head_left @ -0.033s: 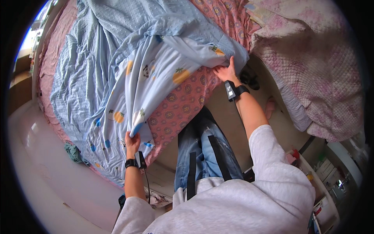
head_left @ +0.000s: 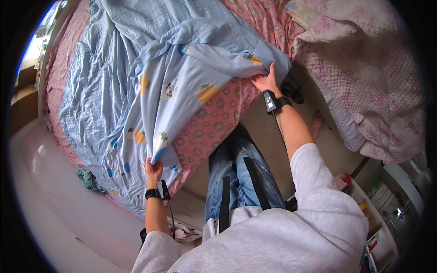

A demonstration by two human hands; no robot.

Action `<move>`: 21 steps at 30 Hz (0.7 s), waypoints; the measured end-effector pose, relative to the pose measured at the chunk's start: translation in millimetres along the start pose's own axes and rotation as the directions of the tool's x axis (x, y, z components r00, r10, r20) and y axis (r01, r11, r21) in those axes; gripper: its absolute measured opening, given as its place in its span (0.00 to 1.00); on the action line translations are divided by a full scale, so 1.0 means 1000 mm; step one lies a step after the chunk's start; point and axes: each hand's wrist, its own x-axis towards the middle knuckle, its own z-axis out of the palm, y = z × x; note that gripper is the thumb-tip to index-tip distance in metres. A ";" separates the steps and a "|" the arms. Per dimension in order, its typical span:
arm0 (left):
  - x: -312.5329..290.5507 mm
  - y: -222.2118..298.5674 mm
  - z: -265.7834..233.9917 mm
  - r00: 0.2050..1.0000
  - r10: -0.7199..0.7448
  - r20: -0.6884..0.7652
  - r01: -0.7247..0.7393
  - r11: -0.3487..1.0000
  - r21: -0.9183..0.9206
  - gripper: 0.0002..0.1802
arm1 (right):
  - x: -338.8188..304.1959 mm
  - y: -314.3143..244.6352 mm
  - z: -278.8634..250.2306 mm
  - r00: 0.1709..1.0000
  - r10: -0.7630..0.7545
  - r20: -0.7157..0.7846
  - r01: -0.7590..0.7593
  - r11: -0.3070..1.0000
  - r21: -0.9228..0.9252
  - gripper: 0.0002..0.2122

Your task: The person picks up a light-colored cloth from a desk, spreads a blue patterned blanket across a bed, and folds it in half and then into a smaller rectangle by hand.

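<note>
A light blue blanket (head_left: 104, 86) lies bunched over a bed, part of it turned back to show a pale side (head_left: 186, 70) printed with pineapples and small animals. My left hand (head_left: 154, 169) is closed on the near edge of this blanket, pulling a fold into a taut ridge. At the blanket's right edge, my right hand (head_left: 266, 83) has its thumb raised apart from its fingers, which touch the fabric where it meets the patterned sheet. Below the turned-back part shows the pink-red patterned sheet (head_left: 214, 113). Both wrists wear black straps with small devices.
A quilted pink and white cover (head_left: 359, 77) hangs at the right. Dark shoes (head_left: 292, 92) and a pink slipper (head_left: 316, 123) lie on the floor between. A green cloth (head_left: 88, 179) rests by the bed's left edge. Shelves with small items (head_left: 380, 241) stand at lower right.
My left hand has shifted slightly down and left with the blanket edge. The pale side is spread a little wider. My right hand has moved slightly right.
</note>
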 end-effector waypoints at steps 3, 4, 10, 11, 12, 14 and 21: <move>-0.008 0.020 -0.022 0.987 -0.132 -0.096 0.147 0.975 0.168 0.07 | 0.002 -0.013 0.008 0.960 -0.267 -0.080 0.268 0.963 -0.004 0.16; -0.004 0.031 -0.032 0.969 -0.155 -0.195 0.195 0.958 0.212 0.08 | -0.007 -0.008 0.016 0.978 -0.207 -0.031 0.208 0.977 0.042 0.07; 0.022 0.007 0.041 0.995 -0.060 -0.083 0.102 0.506 0.857 0.10 | -0.081 0.040 0.010 0.910 -0.400 0.109 0.378 0.694 -0.613 0.10; 0.011 -0.010 0.075 1.000 0.029 0.004 -0.015 0.404 0.915 0.08 | -0.096 0.054 0.010 0.885 -0.424 0.192 0.431 0.591 -0.682 0.10; 0.011 -0.017 0.104 0.982 -0.029 0.185 -0.167 0.310 0.936 0.09 | -0.107 0.062 0.013 0.867 -0.447 0.223 0.451 0.509 -0.733 0.11; -0.005 -0.038 0.164 0.863 -0.088 0.497 -0.479 0.172 0.861 0.11 | -0.150 0.077 0.043 0.803 -0.453 0.388 0.546 0.297 -0.783 0.18; -0.169 -0.141 0.329 0.071 -0.251 0.965 -0.970 -0.242 0.009 0.32 | -0.205 0.076 0.052 0.512 -0.621 0.594 0.625 -0.205 -0.753 0.29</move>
